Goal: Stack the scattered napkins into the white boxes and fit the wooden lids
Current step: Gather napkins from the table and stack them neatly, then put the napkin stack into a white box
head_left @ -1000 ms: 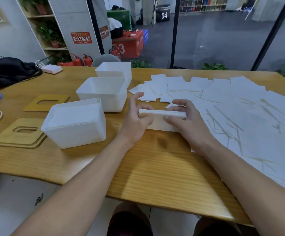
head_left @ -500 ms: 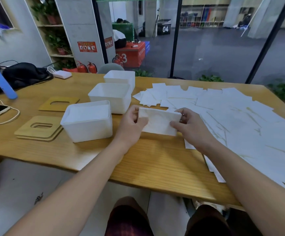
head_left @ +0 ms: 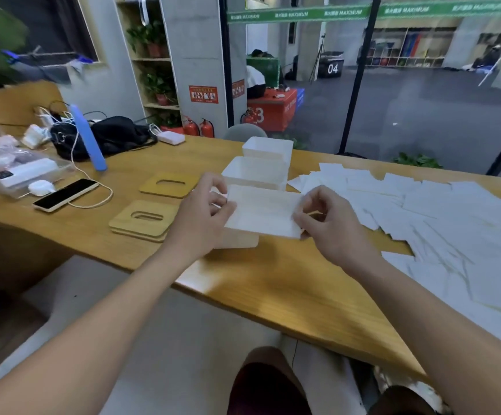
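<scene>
- The left hand (head_left: 201, 211) and the right hand (head_left: 324, 223) hold a squared-up stack of napkins (head_left: 262, 212) between them, lifted off the tabletop (head_left: 273, 283), each hand's fingers clamped on one short end; held by both ends like this, the stack probably stays aligned while it is carried
- The stack hangs in front of the nearest white box, which it almost wholly hides; two more white boxes (head_left: 255, 173) stand in a row behind it, open and apparently waiting for their share
- The wooden lids lie to the left: a stacked pair (head_left: 141, 220) near the edge and a single one (head_left: 168, 185) farther back, kept clear of the boxes, likely so that filling comes first
- The scattered napkins (head_left: 423, 211) cover the right side of the tabletop, so most of the task appears to remain
- Against half a second ago, the stack has risen and shifted left toward the boxes, now tilted with its broad face to the camera
- The head has turned left too: a phone (head_left: 65, 194) and a blue tube (head_left: 89, 140) are now well in view
</scene>
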Demonstrator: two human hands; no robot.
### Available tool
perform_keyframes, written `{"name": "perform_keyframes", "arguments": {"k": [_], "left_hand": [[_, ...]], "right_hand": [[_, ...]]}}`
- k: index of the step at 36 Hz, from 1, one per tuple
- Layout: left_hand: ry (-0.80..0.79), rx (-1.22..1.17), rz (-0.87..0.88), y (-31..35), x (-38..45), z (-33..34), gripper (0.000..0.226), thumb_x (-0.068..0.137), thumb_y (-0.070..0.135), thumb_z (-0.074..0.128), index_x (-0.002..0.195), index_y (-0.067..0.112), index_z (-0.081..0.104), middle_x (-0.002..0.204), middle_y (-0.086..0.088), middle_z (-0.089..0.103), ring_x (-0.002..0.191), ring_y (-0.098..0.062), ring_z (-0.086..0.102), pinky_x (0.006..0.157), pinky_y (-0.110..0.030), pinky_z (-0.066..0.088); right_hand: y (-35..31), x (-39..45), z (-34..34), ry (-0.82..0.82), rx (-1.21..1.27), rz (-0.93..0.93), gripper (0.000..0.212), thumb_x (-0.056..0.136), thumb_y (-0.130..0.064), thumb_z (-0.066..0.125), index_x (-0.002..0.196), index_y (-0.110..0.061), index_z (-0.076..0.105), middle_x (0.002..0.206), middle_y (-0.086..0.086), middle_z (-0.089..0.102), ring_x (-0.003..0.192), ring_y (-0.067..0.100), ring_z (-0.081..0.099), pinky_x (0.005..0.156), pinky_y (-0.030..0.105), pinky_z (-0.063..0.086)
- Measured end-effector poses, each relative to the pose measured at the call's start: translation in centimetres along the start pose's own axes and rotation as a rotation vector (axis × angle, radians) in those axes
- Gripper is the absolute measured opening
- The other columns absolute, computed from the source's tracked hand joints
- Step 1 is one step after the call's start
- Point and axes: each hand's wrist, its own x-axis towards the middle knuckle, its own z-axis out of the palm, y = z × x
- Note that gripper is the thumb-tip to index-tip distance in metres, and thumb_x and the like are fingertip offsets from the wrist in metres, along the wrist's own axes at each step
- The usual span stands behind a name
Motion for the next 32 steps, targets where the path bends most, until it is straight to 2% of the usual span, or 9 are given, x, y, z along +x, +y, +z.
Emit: {"name": "perform_keyframes", "arguments": {"k": [4, 7, 9, 12, 17, 22, 26, 29, 32], "left_hand": [[0.02, 0.066, 0.003, -1.9, 2.1, -2.6, 0.013, 0.107, 0.026, 0.064, 0.105, 0.029, 0.051, 0.081, 0.005, 0.064, 0.065, -0.007, 0.051, 0.063, -0.035, 0.043], [0.032, 0.12, -0.034, -3.3, 3.4, -3.8, 0.012, 0.107, 0.024, 0.06, 0.1, 0.029, 0.053, 0.082, -0.001, 0.065, 0.07, -0.016, 0.056, 0.064, -0.043, 0.045], [0.03, 0.174, -0.06, -4.1, 4.1, -4.2, 0.012, 0.108, 0.024, 0.059, 0.097, 0.027, 0.055, 0.089, -0.005, 0.067, 0.078, -0.026, 0.061, 0.067, -0.05, 0.05], [-0.053, 0.317, -0.082, -4.9, 4.7, -4.6, 0.013, 0.108, 0.028, 0.058, 0.095, 0.026, 0.057, 0.09, 0.001, 0.065, 0.084, -0.023, 0.06, 0.057, -0.037, 0.045], [-0.172, 0.662, -0.018, -6.0, 5.5, -4.8, 0.019, 0.103, 0.045, 0.063, 0.09, 0.032, 0.06, 0.111, 0.012, 0.054, 0.117, -0.018, 0.036, 0.098, -0.034, 0.039], [-0.141, 0.61, 0.068, -5.9, 6.6, -4.8, 0.015, 0.104, 0.045, 0.065, 0.11, 0.033, 0.06, 0.123, 0.011, 0.045, 0.119, -0.015, 0.034, 0.1, -0.034, 0.033], [-0.272, 0.467, 0.102, -6.8, 6.6, -4.1, 0.024, 0.11, 0.039, 0.059, 0.133, 0.037, 0.067, 0.115, 0.018, 0.053, 0.118, -0.014, 0.049, 0.094, -0.033, 0.042], [-0.297, 0.44, 0.057, -7.4, 6.2, -3.5, 0.028, 0.113, 0.038, 0.055, 0.135, 0.033, 0.071, 0.122, 0.016, 0.054, 0.123, -0.011, 0.043, 0.101, -0.03, 0.041], [-0.272, 0.417, 0.038, -7.6, 6.3, -3.3, 0.027, 0.112, 0.04, 0.056, 0.132, 0.035, 0.073, 0.122, 0.019, 0.055, 0.124, -0.008, 0.042, 0.105, -0.032, 0.041]], "right_hand": [[-1.5, 3.1, 3.3, -0.018, -0.065, -0.063, 0.009, 0.104, -0.019, 0.07, 0.099, -0.025, 0.067, 0.104, -0.01, 0.073, 0.079, 0.014, 0.076, 0.069, 0.033, 0.063], [-2.1, 5.5, 5.6, -0.016, -0.128, -0.087, 0.011, 0.103, -0.021, 0.071, 0.099, -0.03, 0.069, 0.104, -0.015, 0.071, 0.083, 0.009, 0.072, 0.062, 0.021, 0.053], [-2.0, 6.7, 6.8, -0.015, -0.167, -0.091, 0.01, 0.103, -0.023, 0.071, 0.1, -0.033, 0.07, 0.104, -0.018, 0.071, 0.088, 0.006, 0.07, 0.068, 0.023, 0.056], [-1.4, 7.9, 7.9, -0.053, -0.256, -0.106, 0.006, 0.104, -0.028, 0.069, 0.106, -0.033, 0.071, 0.106, -0.017, 0.07, 0.094, 0.003, 0.068, 0.076, 0.027, 0.059], [0.3, 8.6, 8.4, -0.092, -0.514, -0.228, 0.013, 0.1, -0.029, 0.069, 0.112, -0.031, 0.071, 0.126, -0.01, 0.064, 0.115, 0.016, 0.059, 0.101, 0.041, 0.052], [-0.3, 8.8, 8.3, -0.142, -0.607, -0.294, 0.02, 0.099, -0.031, 0.071, 0.119, -0.033, 0.073, 0.149, -0.011, 0.06, 0.132, 0.024, 0.05, 0.111, 0.052, 0.038], [-0.5, 8.7, 8.1, -0.218, -0.646, -0.252, 0.02, 0.107, -0.034, 0.059, 0.122, -0.036, 0.072, 0.124, -0.018, 0.067, 0.123, 0.021, 0.047, 0.108, 0.045, 0.036], [0.1, 8.9, 8.0, -0.239, -0.617, -0.18, 0.021, 0.107, -0.035, 0.058, 0.123, -0.038, 0.072, 0.103, -0.031, 0.053, 0.114, 0.015, 0.041, 0.106, 0.038, 0.031], [0.2, 9.0, 7.9, -0.219, -0.624, -0.195, 0.019, 0.106, -0.037, 0.06, 0.12, -0.039, 0.073, 0.103, -0.03, 0.057, 0.115, 0.017, 0.048, 0.102, 0.037, 0.029]]}}
